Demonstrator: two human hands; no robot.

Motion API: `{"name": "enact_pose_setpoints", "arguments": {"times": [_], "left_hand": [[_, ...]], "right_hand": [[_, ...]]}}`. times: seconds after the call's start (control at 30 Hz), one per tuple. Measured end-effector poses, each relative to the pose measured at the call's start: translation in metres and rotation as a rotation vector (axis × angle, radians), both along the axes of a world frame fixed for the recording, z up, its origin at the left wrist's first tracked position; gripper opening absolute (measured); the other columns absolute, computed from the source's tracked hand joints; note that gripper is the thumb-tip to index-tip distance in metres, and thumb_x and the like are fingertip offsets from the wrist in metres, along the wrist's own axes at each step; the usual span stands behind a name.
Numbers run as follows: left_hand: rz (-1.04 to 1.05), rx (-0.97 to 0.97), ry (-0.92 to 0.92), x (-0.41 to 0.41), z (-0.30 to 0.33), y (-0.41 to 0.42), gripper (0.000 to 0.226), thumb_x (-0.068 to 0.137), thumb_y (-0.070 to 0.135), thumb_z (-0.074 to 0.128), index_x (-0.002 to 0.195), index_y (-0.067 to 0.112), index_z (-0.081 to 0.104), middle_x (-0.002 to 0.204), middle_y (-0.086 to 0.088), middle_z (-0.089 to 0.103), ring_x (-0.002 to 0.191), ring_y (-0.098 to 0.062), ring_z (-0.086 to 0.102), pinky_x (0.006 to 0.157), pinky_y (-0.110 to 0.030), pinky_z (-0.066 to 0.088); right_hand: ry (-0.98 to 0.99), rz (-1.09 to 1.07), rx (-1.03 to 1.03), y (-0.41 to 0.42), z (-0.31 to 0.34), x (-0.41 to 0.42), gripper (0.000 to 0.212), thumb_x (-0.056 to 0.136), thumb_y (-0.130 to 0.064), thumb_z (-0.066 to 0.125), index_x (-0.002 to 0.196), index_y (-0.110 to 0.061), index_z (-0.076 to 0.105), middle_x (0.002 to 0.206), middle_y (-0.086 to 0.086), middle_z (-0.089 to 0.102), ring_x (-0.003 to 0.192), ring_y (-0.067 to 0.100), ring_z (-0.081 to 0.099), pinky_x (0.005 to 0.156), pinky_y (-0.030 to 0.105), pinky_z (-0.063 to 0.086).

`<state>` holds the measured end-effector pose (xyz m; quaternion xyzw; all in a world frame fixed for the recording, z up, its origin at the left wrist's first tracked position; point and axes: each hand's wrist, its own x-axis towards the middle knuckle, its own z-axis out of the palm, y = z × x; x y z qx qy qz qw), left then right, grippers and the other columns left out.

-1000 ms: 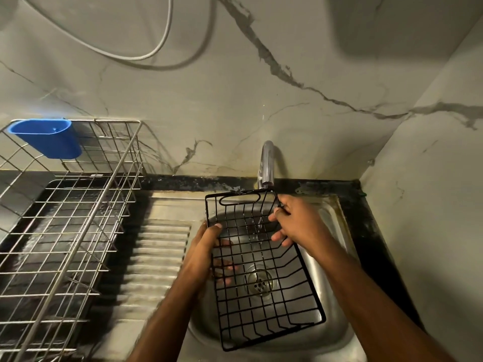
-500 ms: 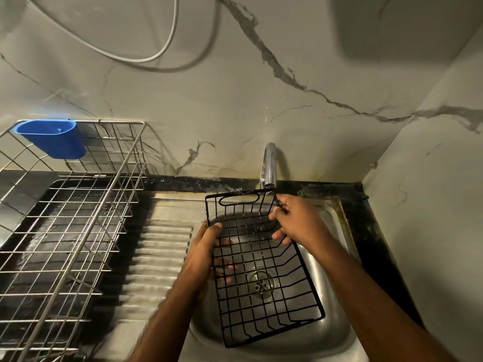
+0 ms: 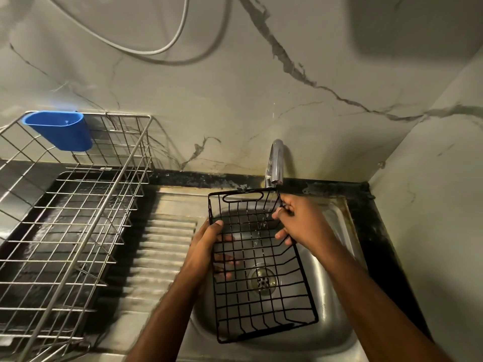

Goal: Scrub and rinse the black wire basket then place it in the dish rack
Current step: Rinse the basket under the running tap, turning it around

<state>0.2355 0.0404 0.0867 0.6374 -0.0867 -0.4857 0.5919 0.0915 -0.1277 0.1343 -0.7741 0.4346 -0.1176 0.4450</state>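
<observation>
While both hands, left hand (image 3: 206, 244) and right hand (image 3: 300, 220), grip the black wire basket (image 3: 261, 270) over the sink (image 3: 337, 327), the tap (image 3: 275, 163) runs; the dish rack (image 3: 65, 218) with its blue cup (image 3: 60, 130) occupies the worktop's left end.

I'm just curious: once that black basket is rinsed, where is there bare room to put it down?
The dish rack shows open wire floor below its blue cup. The ribbed drainboard between rack and sink is bare. The sink is crowded: both hands hold the black wire basket there.

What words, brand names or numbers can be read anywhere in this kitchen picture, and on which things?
None can be read. A small pale tag on the dish rack's black tray is too small and blurred to make out. The black wire basket, tap and blue cup show no lettering.
</observation>
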Motion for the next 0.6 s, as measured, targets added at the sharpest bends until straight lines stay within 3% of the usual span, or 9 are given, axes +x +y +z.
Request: {"name": "enact_pose_setpoints", "arguments": {"times": [0.27,0.43,0.6], "left_hand": [[-0.079,0.021,0.048,-0.009,-0.001,-0.013,0.064,0.081,0.074,0.057,0.136,0.04,0.053,0.122,-0.009,0.072,0.091,-0.048,0.074,0.064,-0.049,0.057],[-0.116,0.038,0.2,-0.015,0.007,-0.02,0.05,0.088,0.067,0.05,0.119,0.03,0.066,0.122,-0.016,0.072,0.089,-0.048,0.074,0.072,-0.051,0.057],[-0.165,0.042,0.22,-0.016,0.012,-0.022,0.069,0.084,0.069,0.052,0.144,0.035,0.05,0.125,-0.017,0.07,0.092,-0.051,0.073,0.067,-0.053,0.061]], "right_hand": [[0.028,-0.068,-0.14,-0.001,-0.004,-0.021,0.043,0.101,-0.022,0.053,0.144,-0.018,0.046,0.113,-0.002,0.07,0.059,0.008,0.071,0.055,0.027,0.059],[-0.009,-0.124,-0.172,-0.005,-0.006,-0.034,0.041,0.1,-0.029,0.056,0.14,-0.02,0.054,0.111,-0.001,0.071,0.057,0.001,0.068,0.05,0.013,0.047],[-0.047,-0.157,-0.158,-0.006,0.0,-0.043,0.035,0.1,-0.029,0.056,0.134,-0.019,0.059,0.103,-0.007,0.071,0.054,-0.003,0.064,0.045,0.007,0.041]]}}
